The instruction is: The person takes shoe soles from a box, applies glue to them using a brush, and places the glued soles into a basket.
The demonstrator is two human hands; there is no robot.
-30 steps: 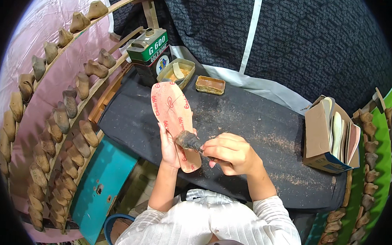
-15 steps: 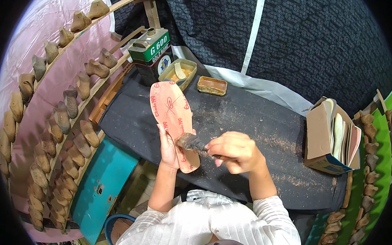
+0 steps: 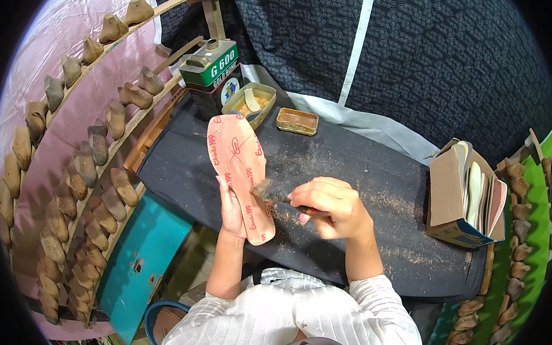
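Observation:
A pinkish-tan shoe insole (image 3: 237, 153) with red lettering and a drawn mark stands at a slight tilt before me. My left hand (image 3: 231, 210) grips it by the edge, thumb on the near left side and the other fingers behind, hidden. My right hand (image 3: 329, 205) is closed round the handle of a dark brush (image 3: 276, 192), blurred by motion. The brush's head is at the right edge of the insole's narrow middle; whether it touches the surface I cannot tell.
On the black-covered table (image 3: 373, 182) lie brown crumbs. At its far left stand a green-and-black can (image 3: 209, 76), a tub (image 3: 263, 102) and a small tray (image 3: 297, 121). A carton of soles (image 3: 454, 200) stands at right. Wooden shoe lasts (image 3: 98, 142) line racks on both sides.
The brush has shifted from across the insole's lower part to its right edge, with my right hand moving slightly right. The insole has moved a little left in my left hand.

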